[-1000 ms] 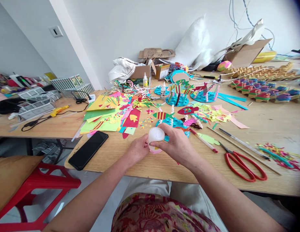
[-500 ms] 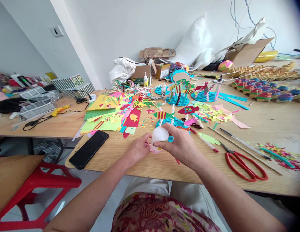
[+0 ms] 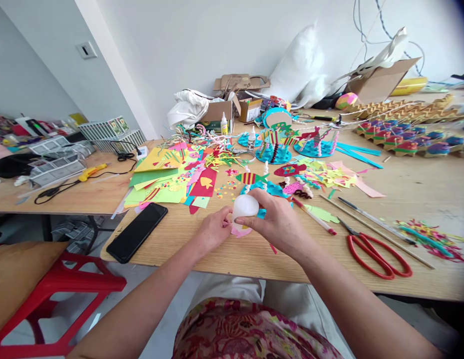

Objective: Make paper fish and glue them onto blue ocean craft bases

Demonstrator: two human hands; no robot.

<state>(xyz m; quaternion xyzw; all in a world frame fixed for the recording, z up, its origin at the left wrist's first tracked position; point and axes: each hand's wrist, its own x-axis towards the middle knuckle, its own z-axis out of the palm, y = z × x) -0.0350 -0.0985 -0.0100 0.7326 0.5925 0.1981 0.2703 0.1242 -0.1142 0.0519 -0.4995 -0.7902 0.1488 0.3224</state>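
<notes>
My right hand (image 3: 280, 218) is wrapped round a translucent white plastic bottle (image 3: 245, 206), its round base tipped up towards me. The bottle's lower end is hidden behind its body and my fingers. Just beneath it lies a pink paper piece (image 3: 240, 233). My left hand (image 3: 214, 228) pinches at the edge of this pink piece, close beside the bottle. Behind my hands stands a blue craft base with a striped paper fish (image 3: 250, 178) and white twisted stems.
Red-handled scissors (image 3: 379, 254), a wooden stick (image 3: 381, 234) and a pen lie right. A black phone (image 3: 137, 232) is at the left front edge. Coloured paper sheets (image 3: 157, 172) spread at left; glue bottles (image 3: 251, 138), finished crafts and painted egg trays (image 3: 407, 139) stand farther back.
Both hands stay nearly in place, with the bottle still over the pink paper. The whole view has shifted very slightly; nothing else has visibly moved.
</notes>
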